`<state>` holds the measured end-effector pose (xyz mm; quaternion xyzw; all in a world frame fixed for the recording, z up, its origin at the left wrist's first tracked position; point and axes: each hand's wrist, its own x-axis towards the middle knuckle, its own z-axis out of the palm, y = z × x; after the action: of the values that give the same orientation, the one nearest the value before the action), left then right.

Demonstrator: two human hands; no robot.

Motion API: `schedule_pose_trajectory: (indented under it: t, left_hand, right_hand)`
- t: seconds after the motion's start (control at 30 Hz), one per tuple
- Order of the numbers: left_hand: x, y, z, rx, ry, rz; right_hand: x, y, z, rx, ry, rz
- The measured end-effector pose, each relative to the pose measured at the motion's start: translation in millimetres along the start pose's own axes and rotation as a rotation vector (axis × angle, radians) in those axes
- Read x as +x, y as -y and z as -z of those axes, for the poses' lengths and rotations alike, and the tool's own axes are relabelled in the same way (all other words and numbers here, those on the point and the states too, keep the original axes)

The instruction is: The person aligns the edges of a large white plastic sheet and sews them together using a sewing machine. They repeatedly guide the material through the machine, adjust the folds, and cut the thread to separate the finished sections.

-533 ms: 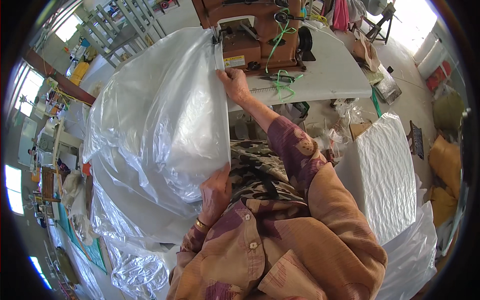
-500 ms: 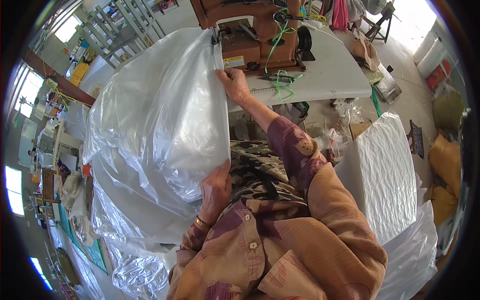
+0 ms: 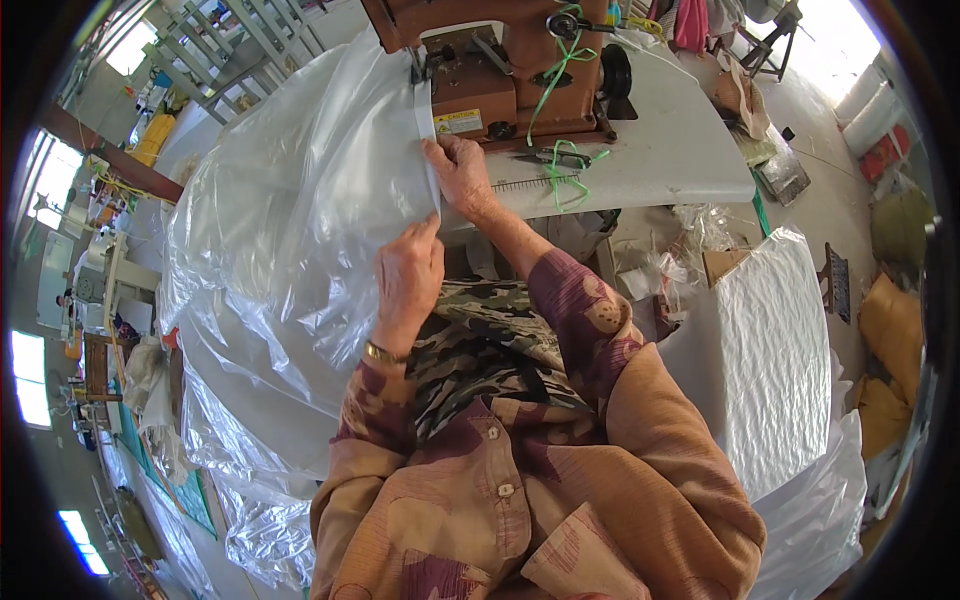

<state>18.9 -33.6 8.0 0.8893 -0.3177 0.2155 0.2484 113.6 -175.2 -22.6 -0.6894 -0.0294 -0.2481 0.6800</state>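
A large sheet of clear plastic film (image 3: 290, 220) spreads over the table's left side and hangs down toward the floor. Its right edge is a narrow folded strip that runs up under the needle area of a brown sewing machine (image 3: 545, 85). My right hand (image 3: 462, 178) pinches this edge just in front of the machine. Lower on the same edge, my left hand (image 3: 408, 270) has its thumb and fingers closed on the film. Right of my right hand lie small dark thread snips (image 3: 560, 156) tied with green string, beside a printed ruler scale (image 3: 520, 184).
The white table (image 3: 670, 140) has a curved front edge. To my right stands a tall block wrapped in white film (image 3: 775, 350), with loose plastic (image 3: 815, 510) below it. Metal racks (image 3: 225, 55) stand at the far left, and crumpled film (image 3: 265, 535) lies at the lower left.
My left hand has moved up along the film's edge, closer to my right hand. My right hand stays pinched near the machine. The view has shifted slightly.
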Motion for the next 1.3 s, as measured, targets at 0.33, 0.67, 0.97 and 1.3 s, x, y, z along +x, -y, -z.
schedule_pose_trajectory:
  t: [0.33,0.67,0.97,1.3]
  left_hand:
    - [68.6,29.2,-27.1,0.006,-0.127,0.079]
    - [-6.0,120.9,62.1,0.161,-0.089,0.366]
    - [-22.3,145.1,51.3,0.027,-0.092,0.419]
    - [-32.7,165.7,51.2,-0.066,-0.132,0.339]
  right_hand:
    - [-0.8,2.9,-10.0,-0.037,-0.103,0.024]
    - [-21.1,34.2,-11.5,0.102,0.019,-0.1]
    - [-164.4,-12.4,-61.5,-0.148,0.176,-0.297]
    - [-201.8,58.7,-13.5,0.279,0.347,-0.317]
